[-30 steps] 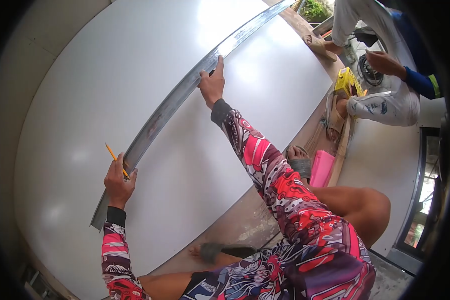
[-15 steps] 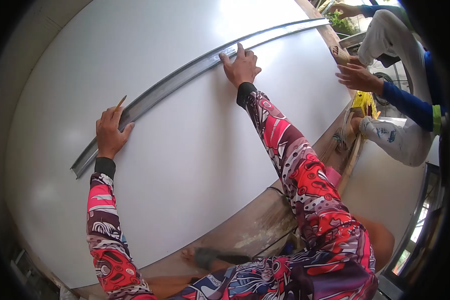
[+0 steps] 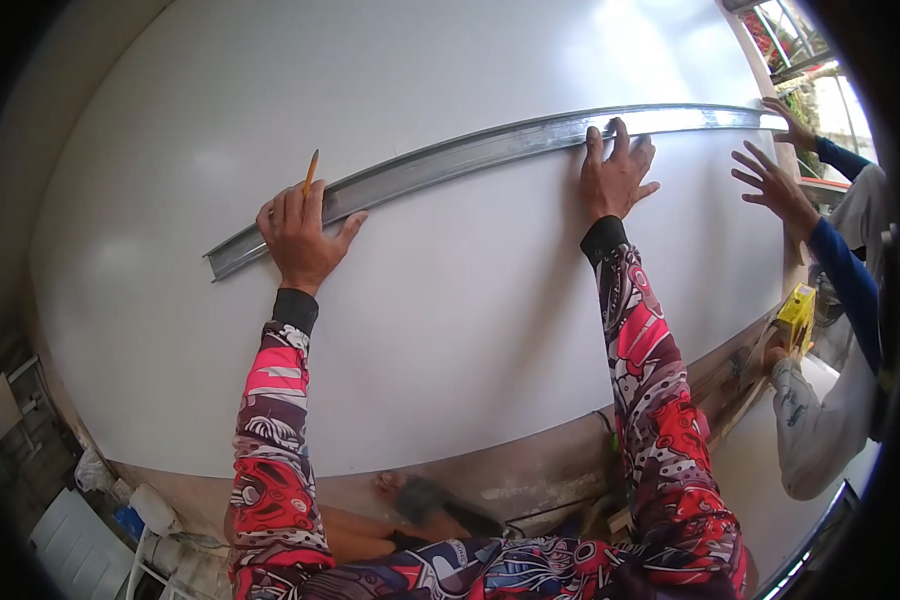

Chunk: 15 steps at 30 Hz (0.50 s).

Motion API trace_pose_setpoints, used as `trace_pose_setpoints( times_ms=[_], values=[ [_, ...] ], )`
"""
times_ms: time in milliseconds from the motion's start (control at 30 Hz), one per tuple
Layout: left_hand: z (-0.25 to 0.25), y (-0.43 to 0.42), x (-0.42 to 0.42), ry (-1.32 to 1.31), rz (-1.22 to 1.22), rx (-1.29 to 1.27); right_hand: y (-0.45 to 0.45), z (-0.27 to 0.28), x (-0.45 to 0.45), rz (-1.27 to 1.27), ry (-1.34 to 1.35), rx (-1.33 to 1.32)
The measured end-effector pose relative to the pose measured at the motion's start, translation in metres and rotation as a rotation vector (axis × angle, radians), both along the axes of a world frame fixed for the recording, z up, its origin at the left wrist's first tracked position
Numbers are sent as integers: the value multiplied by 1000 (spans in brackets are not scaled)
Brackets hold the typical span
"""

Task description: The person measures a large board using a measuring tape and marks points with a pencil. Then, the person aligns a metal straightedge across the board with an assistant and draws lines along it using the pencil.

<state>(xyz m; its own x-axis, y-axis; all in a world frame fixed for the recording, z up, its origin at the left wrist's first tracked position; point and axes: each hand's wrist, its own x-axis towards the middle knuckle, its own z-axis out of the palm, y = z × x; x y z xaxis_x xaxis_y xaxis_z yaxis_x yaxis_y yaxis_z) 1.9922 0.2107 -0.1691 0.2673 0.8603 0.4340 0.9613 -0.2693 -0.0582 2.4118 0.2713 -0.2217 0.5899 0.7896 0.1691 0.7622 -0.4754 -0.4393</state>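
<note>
A long metal channel (image 3: 450, 165) lies slantwise on a large white sheet (image 3: 450, 300). Near the channel's left end, my left hand (image 3: 305, 235) grips it, fingers over the top and thumb stretched along the near side. A yellow pencil (image 3: 312, 172) sticks up from between the fingers of that hand, point upward. Farther along to the right, my right hand (image 3: 618, 178) rests its fingertips against the channel's near edge, fingers spread apart.
At the right edge of the sheet, a co-worker's hand (image 3: 792, 127) is at the channel's far end; the other hand (image 3: 778, 188) hovers, fingers spread. A yellow box (image 3: 796, 318) is by the co-worker's leg. A white panel (image 3: 80, 545) stands at lower left.
My view has turned, so sheet and channel appear shifted and more level. Both my hands stay at the channel. The co-worker's hands have come up to the channel's right end.
</note>
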Motion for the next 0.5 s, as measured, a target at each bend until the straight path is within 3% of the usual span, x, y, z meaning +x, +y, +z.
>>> trace_pose_setpoints(
  times_ms=[500],
  values=[
    [-1,-6,2,-62,-81,-140,-18,-13,9,9,36,2]
  ],
)
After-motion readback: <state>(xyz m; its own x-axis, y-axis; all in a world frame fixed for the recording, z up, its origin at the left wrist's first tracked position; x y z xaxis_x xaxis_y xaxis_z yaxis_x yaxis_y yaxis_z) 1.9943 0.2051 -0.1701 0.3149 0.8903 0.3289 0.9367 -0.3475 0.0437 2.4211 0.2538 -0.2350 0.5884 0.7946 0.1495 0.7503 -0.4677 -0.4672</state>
